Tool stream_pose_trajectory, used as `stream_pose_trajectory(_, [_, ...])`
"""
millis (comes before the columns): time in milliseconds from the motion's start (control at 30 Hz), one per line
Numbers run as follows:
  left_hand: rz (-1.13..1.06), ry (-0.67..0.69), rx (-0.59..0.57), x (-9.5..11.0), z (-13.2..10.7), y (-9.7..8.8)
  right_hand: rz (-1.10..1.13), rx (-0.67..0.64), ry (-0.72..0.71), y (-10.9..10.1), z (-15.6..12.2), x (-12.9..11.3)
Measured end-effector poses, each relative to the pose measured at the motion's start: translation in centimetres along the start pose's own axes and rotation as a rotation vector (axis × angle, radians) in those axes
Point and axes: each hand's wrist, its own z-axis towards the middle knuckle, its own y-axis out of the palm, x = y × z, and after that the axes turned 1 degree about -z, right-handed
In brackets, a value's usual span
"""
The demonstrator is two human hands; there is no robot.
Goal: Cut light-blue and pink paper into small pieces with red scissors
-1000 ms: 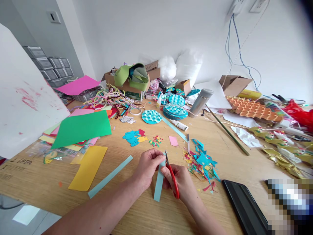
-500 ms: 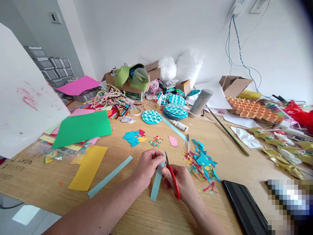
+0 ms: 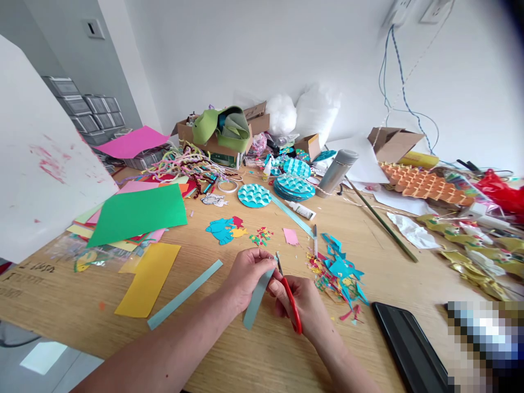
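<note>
My left hand [image 3: 245,275] pinches the top end of a light blue paper strip [image 3: 257,300] that hangs down and to the left above the wooden table [image 3: 229,355]. My right hand [image 3: 305,305] grips red-handled scissors [image 3: 290,297], whose blades meet the strip's upper end by my left fingertips. Both hands are closed and close together near the table's front. A second light blue strip [image 3: 184,295] lies flat on the table to the left.
Paper scraps [image 3: 338,273] lie right of my hands, a black tablet [image 3: 409,344] at the front right. Yellow paper [image 3: 149,278] and green paper [image 3: 137,215] lie left. Blue scalloped discs [image 3: 254,195], a glue tube [image 3: 301,209], a metal flask [image 3: 336,172] and boxes sit farther back.
The strip's lower end has swung to the left, so it now hangs more slanted. Both hands have stayed nearly in place.
</note>
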Motion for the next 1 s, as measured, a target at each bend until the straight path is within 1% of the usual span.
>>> stream_pose_trajectory(267, [0.046,-0.003,-0.021,0.3,0.1,-0.1,0.005,-0.011,-0.020,-0.1,0.0,0.2])
stream_pose_trajectory(367, [0.071,-0.016,-0.022,0.4,0.1,-0.2,0.029,-0.035,-0.033,-0.3,-0.1,0.0])
stream_pose_trajectory(567, [0.108,-0.069,-0.031,0.9,0.1,-0.3,0.012,-0.035,-0.020,-0.5,-0.1,-0.1])
stream_pose_trajectory(700, [0.145,-0.080,-0.039,1.2,0.1,-0.5,0.026,-0.044,-0.009,-0.5,0.0,0.2])
stream_pose_trajectory(1000, [0.166,-0.076,-0.124,1.4,0.5,-1.3,0.038,-0.070,-0.035,-0.6,-0.1,0.2])
